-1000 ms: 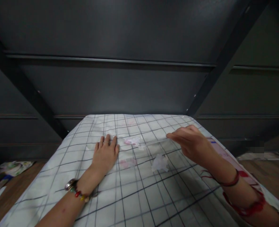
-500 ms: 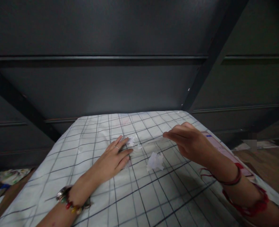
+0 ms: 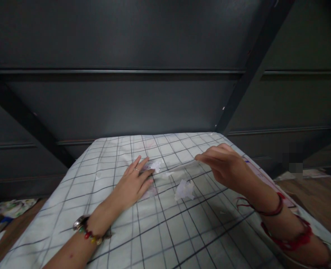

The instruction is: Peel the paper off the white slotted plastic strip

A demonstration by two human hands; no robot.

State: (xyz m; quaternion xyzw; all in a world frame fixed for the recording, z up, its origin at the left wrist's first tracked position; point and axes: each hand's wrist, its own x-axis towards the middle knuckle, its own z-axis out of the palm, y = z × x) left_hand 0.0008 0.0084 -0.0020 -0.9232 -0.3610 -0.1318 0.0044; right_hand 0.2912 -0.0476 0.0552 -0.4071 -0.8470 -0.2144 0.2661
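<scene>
My left hand (image 3: 130, 185) lies palm down with its fingers spread, over torn white paper scraps (image 3: 155, 166) on the checked cloth (image 3: 160, 231). Another paper scrap (image 3: 150, 192) shows partly from under its thumb side. Held off to the right, my right hand (image 3: 228, 168) is closed in a pinch on one end of a thin clear strip, perhaps tape (image 3: 183, 169). That strip slants down left toward the cloth near the left fingertips. A crumpled-looking cluster of white paper pieces (image 3: 185, 189) rests between the hands, touched by neither.
Dark grey panels (image 3: 143, 104) rise right behind the far edge of the cloth. A pink flat item (image 3: 256, 170) lies under my right forearm, partly hidden. Wooden floor (image 3: 314, 190) shows on the right, and a pile of mixed items (image 3: 16, 207) at the lower left.
My left hand has shifted slightly left and its fingers have spread wider, uncovering more of the paper. My right hand still pinches the clear strip, nearly in place.
</scene>
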